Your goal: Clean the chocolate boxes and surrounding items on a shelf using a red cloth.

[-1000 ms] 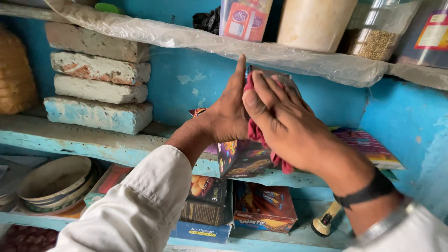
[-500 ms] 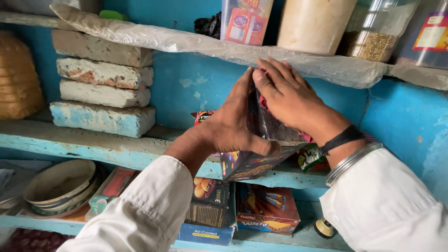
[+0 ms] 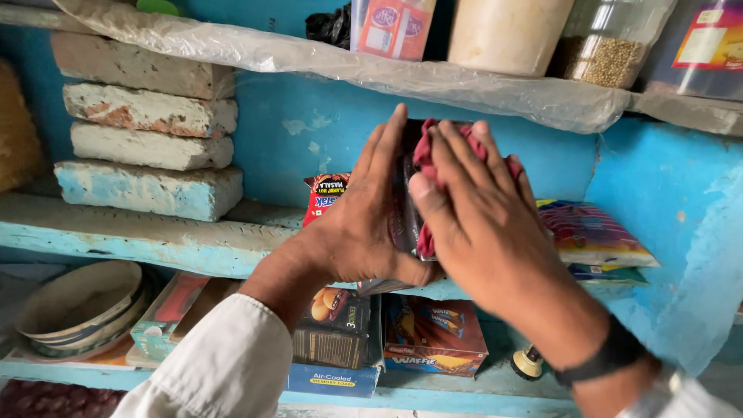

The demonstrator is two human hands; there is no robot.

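Both hands have risen to mid-frame: left hand [image 3: 364, 224] flat behind a dark packet [image 3: 404, 203], right hand [image 3: 476, 220] pressing a red cloth [image 3: 424, 155] on it. Wiping looks underway, unfinished.

Four rough bricks [image 3: 147, 131] lay stacked at the left on the blue middle shelf [image 3: 155, 236]. Above, a shelf lined with clear plastic sheet [image 3: 348, 66] carried a pink packet [image 3: 392, 27], a pale tub [image 3: 507, 35] and a jar of grain [image 3: 607, 42]. Flat snack packets [image 3: 592, 236] lay at the right. Below sat stacked bowls [image 3: 77, 306], an orange wafer box [image 3: 433, 333] and a dark carton [image 3: 334, 329].
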